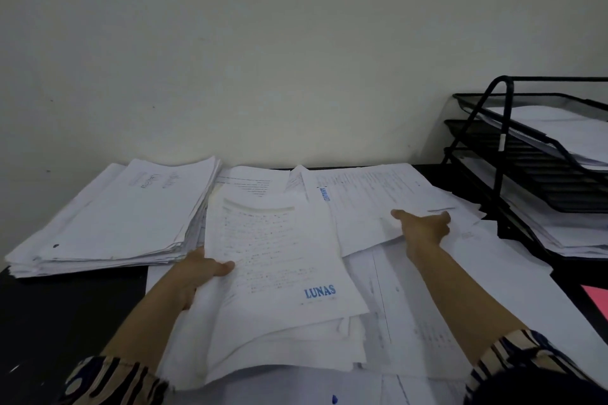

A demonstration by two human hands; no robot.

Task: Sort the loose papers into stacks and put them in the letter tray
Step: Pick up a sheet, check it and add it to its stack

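My left hand (200, 273) grips the left edge of a sheaf of white papers (279, 273) stamped LUNAS in blue, thumb on top, lifted a little over the desk. My right hand (424, 227) reaches forward and pinches the near edge of a printed sheet (371, 197) lying at the back right. More loose sheets (460, 299) spread under both arms. A thick white stack (118, 217) lies at the back left. The black mesh letter tray (493, 141) stands at the far right with papers in its tiers.
The black desk (65, 306) shows at the near left. A plain wall runs right behind the papers. A pink sheet (597, 301) pokes in at the right edge, near the tray's foot.
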